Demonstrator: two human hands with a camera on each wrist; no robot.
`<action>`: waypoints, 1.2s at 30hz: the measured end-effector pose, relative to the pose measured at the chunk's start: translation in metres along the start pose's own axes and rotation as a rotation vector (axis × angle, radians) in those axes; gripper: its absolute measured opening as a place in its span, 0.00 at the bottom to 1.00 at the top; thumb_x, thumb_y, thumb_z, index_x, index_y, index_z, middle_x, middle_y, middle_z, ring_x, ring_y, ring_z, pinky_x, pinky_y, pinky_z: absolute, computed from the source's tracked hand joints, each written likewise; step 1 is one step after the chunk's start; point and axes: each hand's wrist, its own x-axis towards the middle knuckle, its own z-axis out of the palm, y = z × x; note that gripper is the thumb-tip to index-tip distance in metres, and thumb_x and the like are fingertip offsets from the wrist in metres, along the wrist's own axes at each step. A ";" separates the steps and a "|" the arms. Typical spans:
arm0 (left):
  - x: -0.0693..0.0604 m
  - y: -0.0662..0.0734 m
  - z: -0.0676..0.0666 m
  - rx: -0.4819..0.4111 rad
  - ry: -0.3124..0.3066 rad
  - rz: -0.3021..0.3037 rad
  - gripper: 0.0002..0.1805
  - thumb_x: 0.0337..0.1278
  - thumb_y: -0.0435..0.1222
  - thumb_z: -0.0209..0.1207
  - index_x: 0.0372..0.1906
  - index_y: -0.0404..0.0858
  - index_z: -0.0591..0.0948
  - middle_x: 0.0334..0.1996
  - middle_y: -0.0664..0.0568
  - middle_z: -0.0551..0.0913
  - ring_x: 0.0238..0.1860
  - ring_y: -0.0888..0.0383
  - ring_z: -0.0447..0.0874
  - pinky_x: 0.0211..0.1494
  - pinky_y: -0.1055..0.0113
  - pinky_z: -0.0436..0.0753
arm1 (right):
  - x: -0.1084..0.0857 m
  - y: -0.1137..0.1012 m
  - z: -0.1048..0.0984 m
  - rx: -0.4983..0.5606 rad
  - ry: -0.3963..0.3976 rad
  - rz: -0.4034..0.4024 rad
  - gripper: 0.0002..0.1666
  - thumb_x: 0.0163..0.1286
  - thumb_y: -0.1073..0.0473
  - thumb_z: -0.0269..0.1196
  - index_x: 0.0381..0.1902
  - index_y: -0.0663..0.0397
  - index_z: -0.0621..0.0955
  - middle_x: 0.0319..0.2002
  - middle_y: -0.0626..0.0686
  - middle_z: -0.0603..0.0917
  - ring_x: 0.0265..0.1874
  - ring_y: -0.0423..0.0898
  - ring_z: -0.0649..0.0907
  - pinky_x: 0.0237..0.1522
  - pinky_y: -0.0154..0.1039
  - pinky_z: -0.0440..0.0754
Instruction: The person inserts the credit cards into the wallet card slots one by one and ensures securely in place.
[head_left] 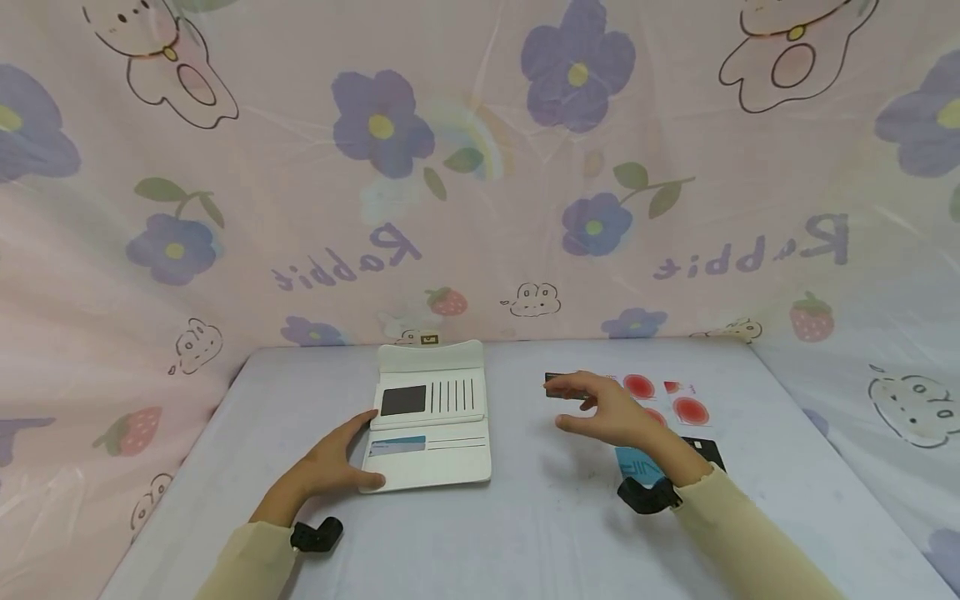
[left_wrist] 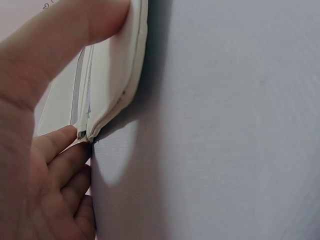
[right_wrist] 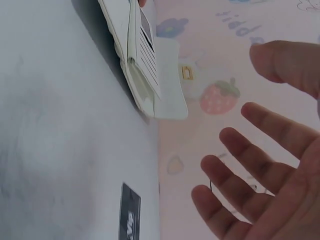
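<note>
White wallet (head_left: 429,423) open, left of centre, flap at table's (head_left: 540,533) back edge.
Left hand (head_left: 327,463) grips its left edge, thumb on the front-left corner; right hand (head_left: 611,413) released, fingers spread over the cards, toward the right edge: blue card (head_left: 634,463), partly covered, "VI" legible; black card (right_wrist: 130,205), looks like "VIP"; red-dotted cards (head_left: 690,410), small print unreadable. Backdrop (head_left: 480,250): "Rabbit" twice, mirrored.
</note>
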 end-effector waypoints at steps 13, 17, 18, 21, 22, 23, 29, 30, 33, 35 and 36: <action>0.000 0.000 0.001 0.012 0.003 -0.002 0.61 0.30 0.56 0.74 0.75 0.45 0.56 0.73 0.36 0.59 0.73 0.34 0.55 0.70 0.36 0.60 | -0.027 0.019 -0.023 -0.075 0.047 0.015 0.25 0.58 0.55 0.70 0.55 0.46 0.80 0.52 0.51 0.83 0.49 0.55 0.81 0.42 0.44 0.82; 0.000 -0.001 0.001 0.017 0.006 -0.008 0.61 0.30 0.56 0.74 0.75 0.46 0.57 0.73 0.37 0.59 0.73 0.35 0.55 0.70 0.36 0.60 | -0.034 0.027 -0.026 -0.102 0.064 0.010 0.25 0.57 0.55 0.71 0.54 0.47 0.81 0.52 0.52 0.82 0.48 0.54 0.81 0.41 0.41 0.81; 0.000 -0.002 0.001 0.019 0.006 -0.007 0.61 0.30 0.56 0.74 0.75 0.46 0.56 0.73 0.37 0.59 0.73 0.35 0.56 0.70 0.36 0.61 | -0.036 0.029 -0.026 -0.105 0.067 0.010 0.25 0.57 0.55 0.71 0.54 0.47 0.81 0.51 0.52 0.82 0.47 0.53 0.81 0.41 0.40 0.81; 0.001 -0.003 0.001 0.023 0.006 -0.007 0.62 0.30 0.57 0.74 0.75 0.46 0.56 0.73 0.37 0.59 0.73 0.34 0.56 0.70 0.36 0.61 | -0.042 0.032 -0.027 -0.116 0.075 0.009 0.24 0.58 0.55 0.71 0.53 0.45 0.81 0.50 0.50 0.81 0.46 0.51 0.81 0.42 0.39 0.81; 0.001 -0.002 0.001 0.023 0.006 -0.007 0.62 0.30 0.56 0.74 0.75 0.46 0.56 0.73 0.36 0.59 0.72 0.34 0.56 0.69 0.35 0.61 | -0.044 0.034 -0.028 -0.122 0.078 0.016 0.23 0.58 0.55 0.71 0.53 0.44 0.81 0.50 0.49 0.82 0.46 0.49 0.81 0.43 0.40 0.81; 0.000 -0.002 0.001 0.022 0.005 -0.008 0.62 0.30 0.56 0.74 0.75 0.46 0.56 0.73 0.36 0.59 0.72 0.34 0.56 0.69 0.35 0.61 | -0.046 0.034 -0.029 -0.129 0.080 0.017 0.23 0.58 0.54 0.71 0.53 0.44 0.81 0.50 0.48 0.82 0.46 0.49 0.81 0.44 0.42 0.82; 0.000 -0.003 0.001 0.008 0.005 0.001 0.61 0.30 0.56 0.74 0.75 0.45 0.56 0.72 0.36 0.60 0.72 0.34 0.56 0.69 0.35 0.61 | -0.057 0.038 -0.035 -0.174 0.048 0.104 0.25 0.58 0.49 0.70 0.53 0.46 0.81 0.52 0.52 0.82 0.49 0.52 0.80 0.47 0.55 0.83; 0.000 -0.003 0.001 0.009 0.006 0.005 0.62 0.30 0.56 0.74 0.75 0.45 0.56 0.72 0.36 0.60 0.72 0.34 0.56 0.69 0.35 0.61 | -0.059 0.039 -0.036 -0.173 0.042 0.123 0.26 0.57 0.49 0.70 0.54 0.46 0.81 0.53 0.53 0.82 0.49 0.53 0.80 0.47 0.56 0.83; 0.001 -0.003 0.001 0.011 0.009 0.007 0.61 0.30 0.56 0.74 0.75 0.45 0.57 0.72 0.36 0.60 0.72 0.34 0.56 0.69 0.36 0.61 | -0.065 0.044 -0.037 -0.179 0.031 0.143 0.27 0.57 0.49 0.71 0.54 0.48 0.80 0.54 0.54 0.81 0.50 0.56 0.80 0.46 0.57 0.83; 0.002 -0.003 0.001 0.011 0.011 0.007 0.61 0.30 0.56 0.74 0.75 0.45 0.57 0.72 0.36 0.60 0.72 0.34 0.56 0.70 0.36 0.61 | -0.069 0.049 -0.037 -0.191 0.033 0.141 0.26 0.56 0.50 0.71 0.53 0.48 0.80 0.53 0.53 0.82 0.50 0.56 0.80 0.46 0.57 0.83; 0.002 -0.003 0.001 0.009 0.011 0.004 0.61 0.30 0.56 0.74 0.75 0.46 0.57 0.73 0.37 0.60 0.73 0.35 0.56 0.70 0.36 0.61 | -0.071 0.051 -0.037 -0.200 0.034 0.135 0.26 0.56 0.51 0.71 0.53 0.49 0.81 0.52 0.52 0.82 0.50 0.55 0.80 0.46 0.56 0.83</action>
